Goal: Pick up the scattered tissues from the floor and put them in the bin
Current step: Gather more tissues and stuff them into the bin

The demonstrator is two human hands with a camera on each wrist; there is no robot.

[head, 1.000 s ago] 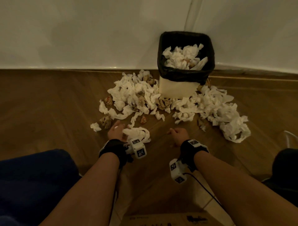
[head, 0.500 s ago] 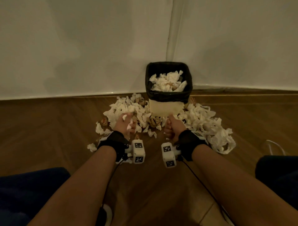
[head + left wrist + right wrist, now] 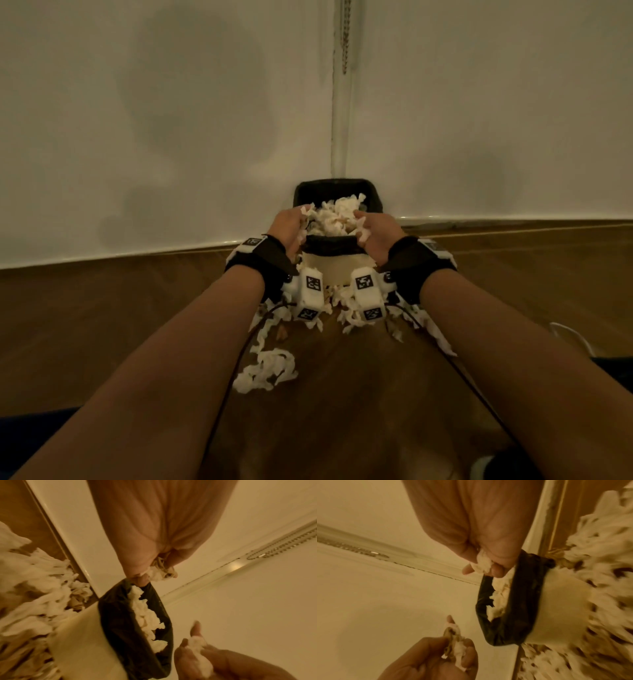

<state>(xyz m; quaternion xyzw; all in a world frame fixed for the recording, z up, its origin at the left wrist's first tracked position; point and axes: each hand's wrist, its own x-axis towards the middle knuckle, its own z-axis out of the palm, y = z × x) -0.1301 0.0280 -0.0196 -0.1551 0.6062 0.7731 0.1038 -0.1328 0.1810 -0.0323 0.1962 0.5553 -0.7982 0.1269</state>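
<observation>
A cream bin with a black liner (image 3: 375,202) stands in the wall corner, heaped with white tissues (image 3: 337,214). My left hand (image 3: 297,224) is at the bin's left rim and grips a crumpled wad of tissue (image 3: 160,573). Opposite it, at the right rim, my right hand (image 3: 362,230) grips another wad of tissue (image 3: 482,564). Both fists hover just over the liner's edge (image 3: 120,615). Scattered tissues (image 3: 269,371) lie on the wooden floor in front of the bin and on both sides of it (image 3: 599,545).
White walls meet in a corner behind the bin, where a bead chain (image 3: 345,37) hangs. A white cable (image 3: 570,337) lies on the floor at the right. Dark clothing shows at the lower left and right edges.
Both hands have risen from the floor pile with tissue in them and now sit at the bin's rim. The head view has moved closer and lower.
</observation>
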